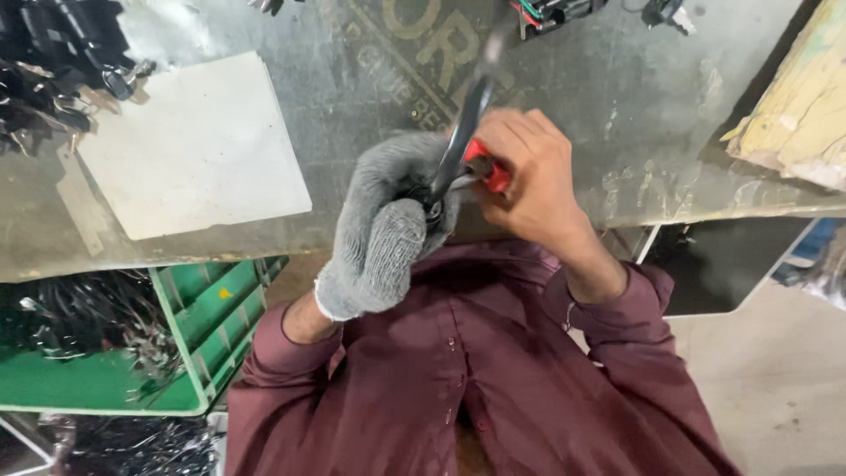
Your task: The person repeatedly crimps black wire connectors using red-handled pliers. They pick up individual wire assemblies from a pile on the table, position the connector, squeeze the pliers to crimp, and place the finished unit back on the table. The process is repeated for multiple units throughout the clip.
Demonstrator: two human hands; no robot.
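Head view: gloved left hand [383, 234] clamped on small metal part [434, 210], bare right hand [529, 181] clamped on red-handled pliers [465, 141] biting it, counter [617, 106] edge, 12 o'clock of chest. Part looks stiff, light; grip by body.

Head camera looks steeply down, close above the workbench [370, 53] edge and chest.

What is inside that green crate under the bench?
The green crate holds a tangle of dark wires and shiny metal parts, with bare green floor in front. Its far end is hidden beneath the metal bench top.
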